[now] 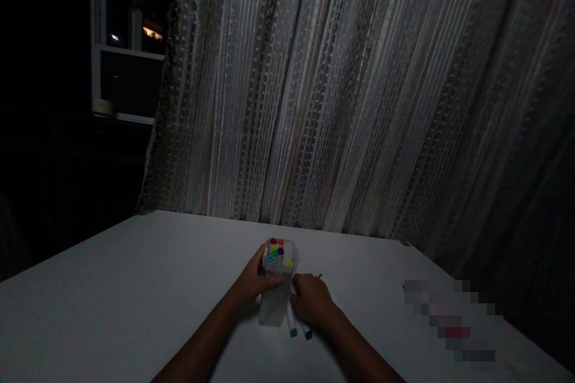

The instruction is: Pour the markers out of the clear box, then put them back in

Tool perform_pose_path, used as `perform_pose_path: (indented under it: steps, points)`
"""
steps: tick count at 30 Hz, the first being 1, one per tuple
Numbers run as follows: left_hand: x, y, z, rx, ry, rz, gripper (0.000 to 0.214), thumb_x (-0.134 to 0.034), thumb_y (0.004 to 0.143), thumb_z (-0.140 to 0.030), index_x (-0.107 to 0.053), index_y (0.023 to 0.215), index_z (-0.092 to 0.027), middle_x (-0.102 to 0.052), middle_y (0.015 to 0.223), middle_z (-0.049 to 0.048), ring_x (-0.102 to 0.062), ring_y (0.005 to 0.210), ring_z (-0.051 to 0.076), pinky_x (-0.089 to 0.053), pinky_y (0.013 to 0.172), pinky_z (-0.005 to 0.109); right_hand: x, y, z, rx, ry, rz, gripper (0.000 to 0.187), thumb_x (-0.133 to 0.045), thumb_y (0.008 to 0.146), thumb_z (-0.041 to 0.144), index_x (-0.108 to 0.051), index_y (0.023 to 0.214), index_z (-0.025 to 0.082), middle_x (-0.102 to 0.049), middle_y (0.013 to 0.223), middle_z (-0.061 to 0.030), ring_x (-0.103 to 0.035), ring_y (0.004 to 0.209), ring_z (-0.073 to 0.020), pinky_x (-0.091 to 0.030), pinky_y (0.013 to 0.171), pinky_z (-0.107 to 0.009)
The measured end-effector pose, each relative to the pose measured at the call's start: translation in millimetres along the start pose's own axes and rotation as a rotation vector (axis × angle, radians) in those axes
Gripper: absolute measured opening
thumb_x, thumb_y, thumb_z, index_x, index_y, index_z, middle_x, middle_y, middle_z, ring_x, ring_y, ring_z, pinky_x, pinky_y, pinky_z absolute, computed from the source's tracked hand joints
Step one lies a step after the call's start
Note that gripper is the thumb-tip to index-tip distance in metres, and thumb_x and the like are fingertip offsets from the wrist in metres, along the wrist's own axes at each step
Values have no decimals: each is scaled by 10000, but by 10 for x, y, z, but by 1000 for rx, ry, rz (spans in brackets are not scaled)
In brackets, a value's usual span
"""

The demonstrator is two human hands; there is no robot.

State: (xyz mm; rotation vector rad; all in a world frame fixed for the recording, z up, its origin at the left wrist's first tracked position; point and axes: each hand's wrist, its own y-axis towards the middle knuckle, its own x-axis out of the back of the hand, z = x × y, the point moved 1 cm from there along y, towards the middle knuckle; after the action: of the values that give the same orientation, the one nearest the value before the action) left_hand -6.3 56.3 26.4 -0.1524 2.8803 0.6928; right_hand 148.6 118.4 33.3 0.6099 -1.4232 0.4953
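My left hand (257, 281) is wrapped round a clear plastic container (273, 302) and steadies it on the white table. Inside stand several markers (275, 249) with red, orange, yellow, green, purple and light blue ends; part of the container's top is unfilled. Close against its right side is my right hand (312, 298), fingers curled and pressed together. What those fingers hold, if anything, is hidden. Below that hand a marker with a green end (291, 323) and one with a blue end (307, 332) lie on the table, partly covered. A small dark tip shows just beyond the knuckles.
The white table (148, 287) reaches back to a hanging patterned curtain (314, 102). At the table's right lies a pixelated, unrecognisable patch (453, 323). A dark window (132, 48) is at the back left. The room is dim.
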Motion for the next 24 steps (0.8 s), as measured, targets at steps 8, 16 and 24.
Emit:
perform_pose_path:
  steps: [8, 16, 24]
  points:
    - [35, 11, 67, 7, 21, -5, 766, -828, 556, -328, -504, 1234, -175, -670, 1096, 105, -633, 985, 268, -488, 857, 343, -226, -32, -16, 1, 56, -100, 237, -431, 847, 186, -605, 1000, 135, -682, 1031, -134, -624, 992, -246, -404, 801, -302]
    - [81, 4, 166, 26, 47, -42, 793, -827, 560, -311, -498, 1272, -193, -667, 1111, 112, -626, 999, 285, -471, 881, 363, -239, 47, -105, 82, 43, -98, 279, -435, 845, 235, -607, 1044, 143, -690, 1034, -133, -641, 964, -243, -419, 779, -305]
    - [307, 169, -88, -27, -20, -182, 644, -571, 679, -645, -561, 1168, -226, -648, 1099, 105, -609, 962, 259, -477, 770, 347, -169, 103, -176, 179, 26, -69, 330, -443, 861, 280, -615, 1123, 178, -715, 982, -99, -656, 940, -232, -438, 769, -302]
